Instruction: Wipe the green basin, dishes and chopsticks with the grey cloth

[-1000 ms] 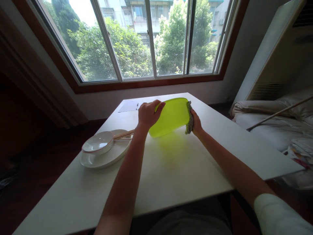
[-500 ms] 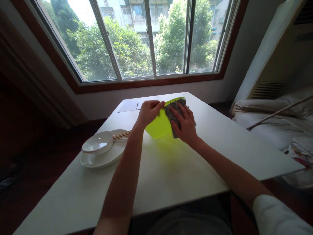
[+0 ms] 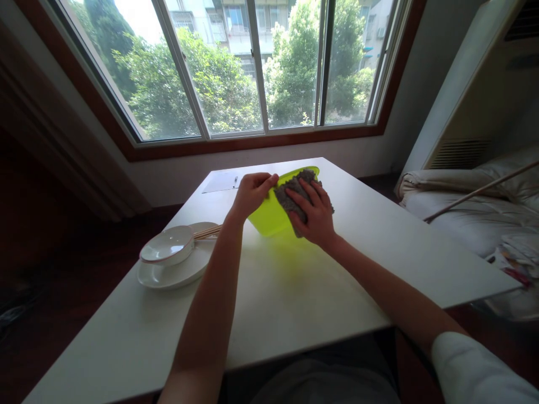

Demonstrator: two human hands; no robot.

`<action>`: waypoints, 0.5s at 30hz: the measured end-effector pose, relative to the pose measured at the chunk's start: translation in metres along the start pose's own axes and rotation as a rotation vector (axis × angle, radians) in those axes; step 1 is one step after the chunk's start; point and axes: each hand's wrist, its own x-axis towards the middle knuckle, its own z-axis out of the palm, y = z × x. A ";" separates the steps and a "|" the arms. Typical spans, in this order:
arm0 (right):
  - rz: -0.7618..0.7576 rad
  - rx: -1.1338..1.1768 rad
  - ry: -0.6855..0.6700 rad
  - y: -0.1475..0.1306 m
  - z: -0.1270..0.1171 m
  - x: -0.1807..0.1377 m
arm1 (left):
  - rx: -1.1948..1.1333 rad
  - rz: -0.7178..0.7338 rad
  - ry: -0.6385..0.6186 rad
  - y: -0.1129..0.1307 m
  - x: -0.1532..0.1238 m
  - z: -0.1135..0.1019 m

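- Filling most of the back wall, a wide sliding window is letting in daylight; trees are showing outside, and a curtain is hanging in shadow at the left.
- The white counter is stretching out below the window, carrying dishware on its left side.
- A pale upholstered seat is standing to its right, with a thin stick slanting across.
- The translucent lime-green container is tilting over the counter's middle; whether its lower edge is touching, I cannot tell.
- An oval plate is lying at left, a white bowl resting on it.
- The left hand is gripping the container's rim; the right hand is pressing a gray cloth to its face under spread fingers. Wiping seems to be the step; continuing would call for steady left support and even pressure.
- Chopsticks are lying on the plate beside the bowl.
- Farther back, a pen is lying by a paper sheet.
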 end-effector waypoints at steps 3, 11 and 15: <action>0.055 0.121 0.093 0.024 0.006 -0.002 | -0.063 -0.017 -0.019 -0.009 0.000 -0.001; 0.448 0.678 0.245 0.071 0.034 -0.009 | -0.128 0.025 0.026 -0.026 -0.001 -0.015; 0.726 1.044 0.222 0.087 0.042 -0.006 | -0.238 0.031 0.084 -0.039 -0.001 -0.026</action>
